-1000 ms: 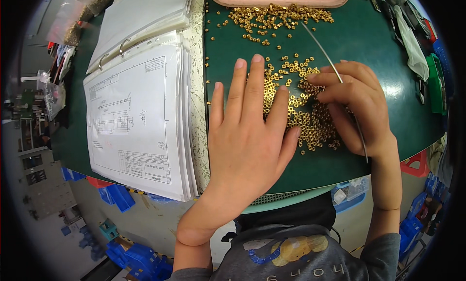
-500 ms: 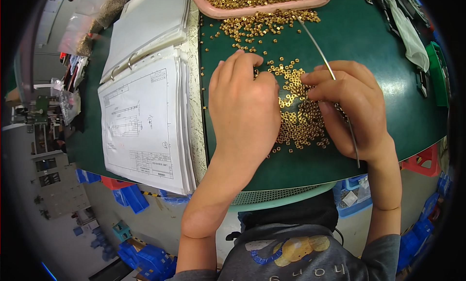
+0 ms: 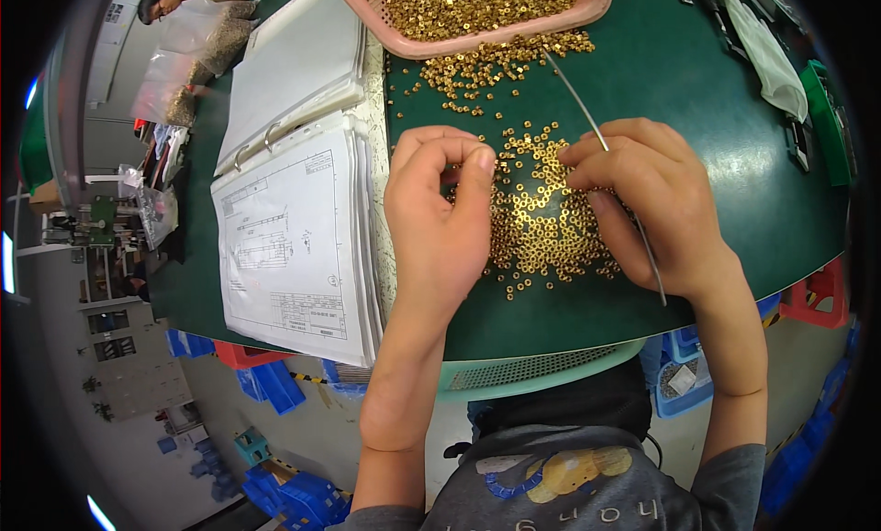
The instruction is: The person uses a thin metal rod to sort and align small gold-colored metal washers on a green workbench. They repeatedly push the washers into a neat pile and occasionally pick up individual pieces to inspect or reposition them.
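Observation:
Small brass nuts (image 3: pixel 541 221) lie spread in a patch on the green tabletop between my hands. My right hand (image 3: pixel 656 196) is closed round a thin metal rod (image 3: pixel 574 90), whose far end reaches the loose nuts beside a pink basket (image 3: pixel 440 49). The rod's near end sticks out below the palm. At the left edge of the patch, my left hand (image 3: pixel 436 214) is closed, with fingers curled and thumb close to the forefinger. What it holds, if anything, is hidden.
The basket at the far side is filled with brass nuts. An open ring binder (image 3: pixel 284 246) with drawings lies to the left. At the right are a white plastic bag (image 3: pixel 766 54) and a green bin (image 3: pixel 826 118). A green perforated stool (image 3: pixel 541 370) shows below the table edge.
My left hand has lifted from the nuts, turned thumb up and curled its fingers, uncovering more of the patch. The right hand keeps hold of the rod. The view has shifted slightly.

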Demonstrator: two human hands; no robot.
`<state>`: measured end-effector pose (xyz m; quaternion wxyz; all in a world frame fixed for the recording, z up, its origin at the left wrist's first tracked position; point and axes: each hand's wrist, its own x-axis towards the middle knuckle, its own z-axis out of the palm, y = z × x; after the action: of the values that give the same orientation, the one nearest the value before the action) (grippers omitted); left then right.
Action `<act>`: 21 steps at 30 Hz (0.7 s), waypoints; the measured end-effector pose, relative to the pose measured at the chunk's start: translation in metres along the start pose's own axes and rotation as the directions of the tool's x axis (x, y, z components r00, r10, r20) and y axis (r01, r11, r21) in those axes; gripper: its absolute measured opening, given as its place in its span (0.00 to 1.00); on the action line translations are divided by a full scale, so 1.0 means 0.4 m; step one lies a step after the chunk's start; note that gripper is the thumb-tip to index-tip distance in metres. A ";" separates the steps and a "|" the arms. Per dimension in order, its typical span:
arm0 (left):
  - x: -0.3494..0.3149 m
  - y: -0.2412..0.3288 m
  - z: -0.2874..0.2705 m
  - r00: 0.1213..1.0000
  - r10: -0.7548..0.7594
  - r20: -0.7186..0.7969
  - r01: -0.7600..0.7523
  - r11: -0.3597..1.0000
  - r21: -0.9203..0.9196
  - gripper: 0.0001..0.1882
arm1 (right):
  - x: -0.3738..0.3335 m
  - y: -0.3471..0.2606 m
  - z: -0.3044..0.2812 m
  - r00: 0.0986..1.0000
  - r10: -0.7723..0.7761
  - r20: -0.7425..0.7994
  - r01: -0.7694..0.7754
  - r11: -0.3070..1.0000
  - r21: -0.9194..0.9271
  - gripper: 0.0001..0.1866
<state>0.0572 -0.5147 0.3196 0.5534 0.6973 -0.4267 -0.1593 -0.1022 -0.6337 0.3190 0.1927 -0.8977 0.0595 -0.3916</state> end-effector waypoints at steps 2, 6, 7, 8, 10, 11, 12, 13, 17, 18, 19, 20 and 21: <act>-0.002 0.009 -0.006 0.994 -0.113 -0.008 0.112 0.988 -0.110 0.04 | -0.001 0.000 0.000 1.000 0.003 0.005 -0.003 1.000 -0.001 0.14; -0.006 0.000 -0.006 0.998 0.057 -0.021 -0.053 0.986 0.159 0.03 | -0.002 0.000 0.002 1.000 -0.006 0.019 0.006 1.000 -0.006 0.14; -0.007 -0.004 -0.005 0.988 0.156 0.014 -0.152 0.934 0.322 0.03 | -0.002 -0.002 0.003 1.000 -0.002 0.020 0.002 1.000 -0.001 0.14; -0.009 -0.007 -0.001 0.984 0.177 0.024 -0.172 0.901 0.397 0.03 | -0.001 -0.003 0.002 1.000 0.002 0.021 -0.002 1.000 0.004 0.14; -0.011 -0.011 0.012 0.974 0.218 0.055 -0.213 0.818 0.534 0.03 | -0.002 -0.002 0.003 1.000 0.004 0.018 -0.004 1.000 0.002 0.14; -0.008 -0.005 0.014 0.975 0.214 0.067 -0.212 0.784 0.583 0.04 | -0.003 -0.001 0.005 1.000 0.001 0.014 -0.001 1.000 -0.001 0.14; -0.006 -0.002 0.016 0.969 0.230 0.090 -0.236 0.758 0.608 0.04 | -0.004 0.000 0.006 1.000 -0.001 0.009 0.001 1.000 -0.005 0.14; -0.004 -0.001 0.017 0.963 0.246 0.113 -0.260 0.730 0.632 0.04 | -0.005 0.000 0.005 1.000 -0.001 0.007 0.001 1.000 -0.003 0.14; 0.008 0.009 0.019 0.938 0.285 0.200 -0.338 0.613 0.714 0.04 | -0.006 -0.001 0.003 1.000 -0.006 -0.006 0.006 1.000 0.003 0.14; 0.011 0.011 0.018 0.923 0.308 0.230 -0.374 0.583 0.721 0.04 | -0.007 -0.001 0.003 1.000 -0.008 -0.011 0.008 1.000 0.005 0.14; 0.015 0.013 0.016 0.908 0.330 0.259 -0.409 0.552 0.727 0.04 | -0.007 -0.001 0.003 1.000 -0.010 -0.014 0.010 1.000 0.010 0.14; 0.019 0.015 0.014 0.891 0.351 0.289 -0.442 0.520 0.730 0.04 | -0.006 -0.002 0.003 1.000 -0.011 -0.017 0.011 1.000 0.016 0.14; 0.025 0.018 0.013 0.873 0.363 0.327 -0.479 0.501 0.721 0.05 | -0.007 -0.002 0.002 1.000 -0.011 -0.019 0.011 1.000 0.017 0.14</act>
<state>0.0564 -0.5258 0.3269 0.1845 0.7292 -0.6446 0.1369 -0.1035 -0.6320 0.3169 0.1975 -0.8927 0.0532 -0.4015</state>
